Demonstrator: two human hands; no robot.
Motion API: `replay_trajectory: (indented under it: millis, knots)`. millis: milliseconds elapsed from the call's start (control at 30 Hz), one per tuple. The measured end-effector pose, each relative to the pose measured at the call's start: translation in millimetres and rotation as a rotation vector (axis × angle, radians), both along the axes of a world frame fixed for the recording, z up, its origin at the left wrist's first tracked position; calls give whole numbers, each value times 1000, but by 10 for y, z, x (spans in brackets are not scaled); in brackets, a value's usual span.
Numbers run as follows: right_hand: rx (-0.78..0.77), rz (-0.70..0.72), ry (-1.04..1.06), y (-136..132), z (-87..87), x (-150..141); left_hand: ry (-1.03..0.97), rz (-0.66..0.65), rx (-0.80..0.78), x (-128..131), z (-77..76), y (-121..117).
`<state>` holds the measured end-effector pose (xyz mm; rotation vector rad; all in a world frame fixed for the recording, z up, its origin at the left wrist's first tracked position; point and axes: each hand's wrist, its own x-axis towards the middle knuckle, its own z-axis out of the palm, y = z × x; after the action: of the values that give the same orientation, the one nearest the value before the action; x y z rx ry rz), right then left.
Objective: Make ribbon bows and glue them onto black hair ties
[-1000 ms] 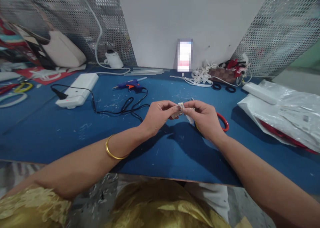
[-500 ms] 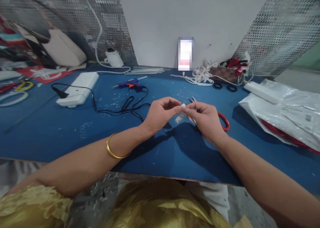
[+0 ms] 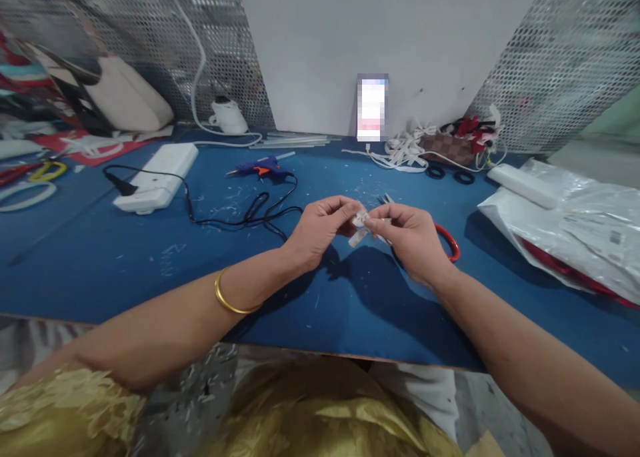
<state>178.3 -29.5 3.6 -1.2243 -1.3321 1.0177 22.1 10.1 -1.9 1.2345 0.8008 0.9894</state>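
Observation:
Over the blue tabletop, both of my hands meet on a small white patterned ribbon (image 3: pixel 361 218), which looks folded like a bow. My left hand (image 3: pixel 323 229) pinches its left side between thumb and fingers, with a gold bangle on the wrist. From the other side, my right hand (image 3: pixel 407 233) grips the ribbon between thumb and forefinger. Short tails of the ribbon hang below the fingertips. Scissors with a red handle (image 3: pixel 451 242) lie on the table behind my right hand, which hides their middle; the blade tips show beyond it.
A blue glue gun (image 3: pixel 263 168) lies at the back, its black cord running to a white power strip (image 3: pixel 159 177). A lit phone (image 3: pixel 371 110) leans against the board. White ribbons (image 3: pixel 406 150) lie beside it. At the right is a clear plastic bag (image 3: pixel 590 223).
My left thumb has shifted slightly left and back, so more of the patterned ribbon shows between my hands. My right hand has hardly moved.

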Motion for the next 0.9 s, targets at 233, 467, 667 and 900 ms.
replay_trajectory:
  millis: [233,467,667,900]
  knots:
    - [-24,-19,78,28,-23,29,115,29,171,-19,90,-53]
    - [-181,114,305,47,-23,34,-58,-147,-267,6,-47,-5]
    - [-99,32,169,46,-23,40,4,-106,-104,-19,-24,-1]
    - [-106,-17,217,69,-35,41,25,46,-38,-21,-34,14]
